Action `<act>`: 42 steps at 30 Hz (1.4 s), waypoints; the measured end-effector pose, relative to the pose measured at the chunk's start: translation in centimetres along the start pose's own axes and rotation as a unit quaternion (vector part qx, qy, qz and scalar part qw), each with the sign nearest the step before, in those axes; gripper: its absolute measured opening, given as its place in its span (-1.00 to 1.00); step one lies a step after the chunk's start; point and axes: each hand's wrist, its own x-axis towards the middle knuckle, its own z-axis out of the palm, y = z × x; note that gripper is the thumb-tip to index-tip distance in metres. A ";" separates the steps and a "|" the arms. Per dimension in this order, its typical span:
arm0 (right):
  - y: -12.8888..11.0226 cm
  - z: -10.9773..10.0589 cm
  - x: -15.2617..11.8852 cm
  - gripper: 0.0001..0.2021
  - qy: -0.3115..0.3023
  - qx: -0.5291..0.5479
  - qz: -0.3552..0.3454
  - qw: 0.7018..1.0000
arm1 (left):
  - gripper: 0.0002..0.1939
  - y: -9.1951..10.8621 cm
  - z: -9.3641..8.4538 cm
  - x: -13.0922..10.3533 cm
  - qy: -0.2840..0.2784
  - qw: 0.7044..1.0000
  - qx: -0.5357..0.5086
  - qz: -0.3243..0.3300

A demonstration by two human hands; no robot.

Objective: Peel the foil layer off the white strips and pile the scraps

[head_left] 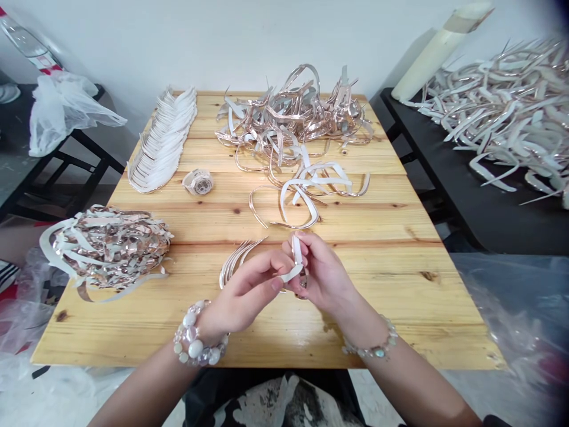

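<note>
Over the front middle of the table, both my hands are closed on a narrow white strip (pixel 297 249) with a bend in it. My left hand (pixel 255 284) pinches its lower end between thumb and fingers. My right hand (pixel 324 273) grips the upper part, close against the left fingertips; some of the strip is hidden behind the fingers. Just left of my hands lies a small row of curved strips (pixel 233 261), partly covered by my left hand. Beyond my fingers, loose curved white and rose-gold strips (pixel 306 204) lie on the wooden table (pixel 377 284).
A tangled strip heap (pixel 306 112) covers the table's back. At left are a neat row of overlapping strips (pixel 162 142), a tape roll (pixel 198 182) and a shiny strip bundle (pixel 111 246). More strips (pixel 502 112) and a white tube (pixel 435 53) occupy the black side table (pixel 502 219).
</note>
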 end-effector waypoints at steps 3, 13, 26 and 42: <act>-0.5 -0.7 -0.1 -0.57 -0.049 -0.124 -0.049 0.990 | -0.90 -0.1 0.0 -0.1 0.035 0.998 -0.042 -0.012; -1.8 -1.3 -0.7 -0.63 -0.120 -0.325 -0.108 0.932 | -0.86 0.7 0.1 0.2 0.081 0.995 -0.051 -0.026; -1.3 -1.6 0.2 -0.65 -0.041 -0.210 -0.088 0.973 | -0.80 0.9 0.0 -0.1 0.042 0.994 0.102 0.019; -3.3 -2.2 0.8 -0.64 0.130 -0.111 -0.159 0.972 | -0.85 2.6 0.2 -0.3 -0.081 0.977 0.197 0.028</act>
